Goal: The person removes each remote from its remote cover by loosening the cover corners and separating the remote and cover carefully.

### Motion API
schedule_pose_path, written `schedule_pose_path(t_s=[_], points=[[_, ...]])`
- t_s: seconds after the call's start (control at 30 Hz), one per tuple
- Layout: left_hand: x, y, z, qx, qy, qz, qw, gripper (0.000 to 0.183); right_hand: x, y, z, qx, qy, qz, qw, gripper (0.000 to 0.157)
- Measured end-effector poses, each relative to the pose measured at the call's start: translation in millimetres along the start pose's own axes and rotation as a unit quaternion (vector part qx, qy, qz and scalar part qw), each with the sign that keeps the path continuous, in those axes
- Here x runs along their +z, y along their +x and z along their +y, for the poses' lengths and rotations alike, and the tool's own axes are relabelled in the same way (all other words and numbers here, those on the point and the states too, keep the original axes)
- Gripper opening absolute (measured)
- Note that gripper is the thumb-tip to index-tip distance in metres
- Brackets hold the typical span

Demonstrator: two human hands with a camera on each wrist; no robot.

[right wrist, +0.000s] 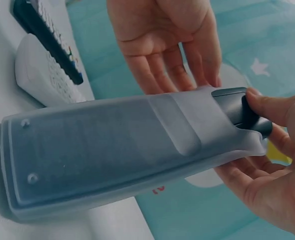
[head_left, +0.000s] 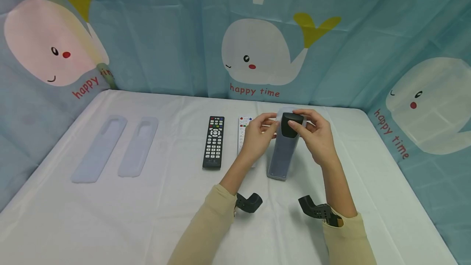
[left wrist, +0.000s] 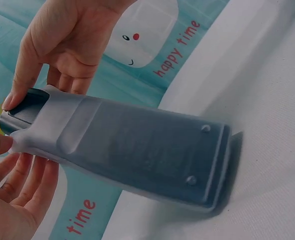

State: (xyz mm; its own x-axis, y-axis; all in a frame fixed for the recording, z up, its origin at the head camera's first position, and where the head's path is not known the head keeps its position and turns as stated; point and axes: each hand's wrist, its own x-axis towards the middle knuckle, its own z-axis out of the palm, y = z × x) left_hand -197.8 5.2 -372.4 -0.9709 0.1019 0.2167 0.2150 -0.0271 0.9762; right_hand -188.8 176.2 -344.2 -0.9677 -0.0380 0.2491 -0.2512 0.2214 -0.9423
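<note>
A dark remote control sits inside a translucent silicone cover, with its back facing up. Its black upper end shows through the cover's opening. The cover stands tilted, its lower end on the white table and its upper end raised between both hands. My left hand pinches the cover's edge near the opening, thumb at the rim. From the other side my right hand grips the upper end, thumb on the remote's black back and fingers underneath. In the right wrist view, small round bumps mark the cover's lower end.
A black remote lies face up left of my hands. Beside it, a white remote is partly hidden by my left hand. Two more translucent covers, a longer one and a shorter one, lie farther left. A whale-print curtain borders the table.
</note>
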Motion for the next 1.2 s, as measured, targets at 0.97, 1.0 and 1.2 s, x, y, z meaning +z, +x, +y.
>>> schedule_pose_path(t_s=[0.97,1.0,1.2], points=[[-12.2,-19.6,-13.9,0.005,0.119,-0.050,0.9916,0.028,-4.8,4.4,-3.1,0.044,0.079,0.145,0.985,0.030],[-13.4,-20.4,-14.5,0.005,0.121,-0.051,0.9913,0.028,-5.1,4.6,-3.2,0.047,0.083,0.150,0.984,0.029],[-20.1,-24.1,-17.9,0.009,0.131,-0.055,0.9898,0.027,-6.3,5.2,-4.3,0.060,0.091,0.169,0.980,0.026]])
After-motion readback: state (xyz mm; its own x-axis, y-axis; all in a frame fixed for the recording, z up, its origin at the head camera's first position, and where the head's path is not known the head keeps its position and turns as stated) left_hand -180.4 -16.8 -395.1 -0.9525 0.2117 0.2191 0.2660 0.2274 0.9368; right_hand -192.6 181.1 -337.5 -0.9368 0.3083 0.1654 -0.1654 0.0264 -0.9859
